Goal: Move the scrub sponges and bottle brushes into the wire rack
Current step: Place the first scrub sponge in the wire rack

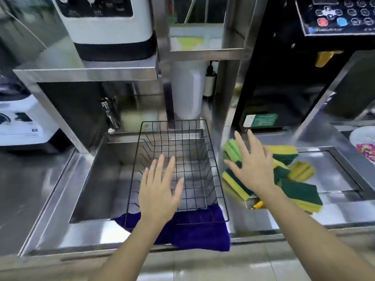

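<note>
- Head view showed the left hand (160, 191) spread flat, fingers apart and holding nothing, palm down over the near half of the rack (178, 169).
- Beyond those fingertips the rack's black wire floor lay bare; it sat in the sink (91, 179), its near edge on a blue cloth (194, 230) just under the left wrist.
- Right hand (253, 167) was open too, fingers splayed, gripping nothing, hovering over the sponges (298, 191) (whether the fingertips touched them could not be told).
- Sponges lay in a loose pile on the counter (334, 179) to the right of the rack: yellow with dark green scrub faces, some beneath the right palm, some out past the little finger.
- Light green ribbed pieces (233, 149) sat just under the right index finger, and yellow ribbed ones (302, 169) lay to the right of the hand (blur hid what they were).
- A small steel tray (251, 203) lay below the right wrist, something yellow inside it.
</note>
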`<move>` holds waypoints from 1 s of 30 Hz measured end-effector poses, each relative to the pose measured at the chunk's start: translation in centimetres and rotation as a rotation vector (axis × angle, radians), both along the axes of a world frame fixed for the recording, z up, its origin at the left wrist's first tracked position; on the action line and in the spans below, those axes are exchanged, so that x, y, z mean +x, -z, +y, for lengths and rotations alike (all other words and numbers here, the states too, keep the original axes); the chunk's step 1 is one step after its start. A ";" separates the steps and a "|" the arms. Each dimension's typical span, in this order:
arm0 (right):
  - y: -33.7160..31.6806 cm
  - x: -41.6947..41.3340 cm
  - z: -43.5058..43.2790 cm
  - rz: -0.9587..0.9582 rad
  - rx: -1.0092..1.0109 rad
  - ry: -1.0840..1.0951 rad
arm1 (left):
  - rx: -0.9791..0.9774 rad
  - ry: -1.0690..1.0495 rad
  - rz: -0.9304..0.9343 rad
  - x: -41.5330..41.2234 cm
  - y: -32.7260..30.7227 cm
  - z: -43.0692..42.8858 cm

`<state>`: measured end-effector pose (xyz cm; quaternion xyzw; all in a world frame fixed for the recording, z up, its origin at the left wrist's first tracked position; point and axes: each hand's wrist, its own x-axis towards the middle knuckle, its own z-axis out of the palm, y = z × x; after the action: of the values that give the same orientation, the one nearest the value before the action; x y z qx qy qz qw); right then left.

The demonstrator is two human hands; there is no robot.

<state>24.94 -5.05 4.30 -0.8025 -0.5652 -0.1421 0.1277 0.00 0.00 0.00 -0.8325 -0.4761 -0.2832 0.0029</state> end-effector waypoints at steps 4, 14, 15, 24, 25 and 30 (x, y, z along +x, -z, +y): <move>3.1 0.3 -1.2 0.048 -0.123 0.057 | -0.046 -0.012 0.035 -0.5 2.4 -2.0; 5.3 -1.0 -0.7 0.200 -0.260 0.133 | 0.172 -0.061 0.086 -3.3 6.3 -4.3; 5.0 -0.9 -0.6 0.207 -0.265 0.155 | 0.191 -0.052 0.092 -3.2 6.3 -4.3; 1.8 -0.8 -0.5 0.728 0.204 0.125 | 0.256 -0.017 0.077 -1.7 6.1 -4.1; 1.0 -1.3 -0.2 0.783 0.272 0.103 | 0.256 -0.013 0.073 -1.6 6.1 -4.1; -1.4 -4.8 3.0 0.916 0.316 -0.062 | 0.222 0.005 0.101 -1.9 6.1 -4.0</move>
<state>20.15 -2.05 5.71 -0.7361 -0.4461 0.1454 0.4879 -1.86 -4.03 -6.12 -0.8415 -0.4389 -0.2921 0.1182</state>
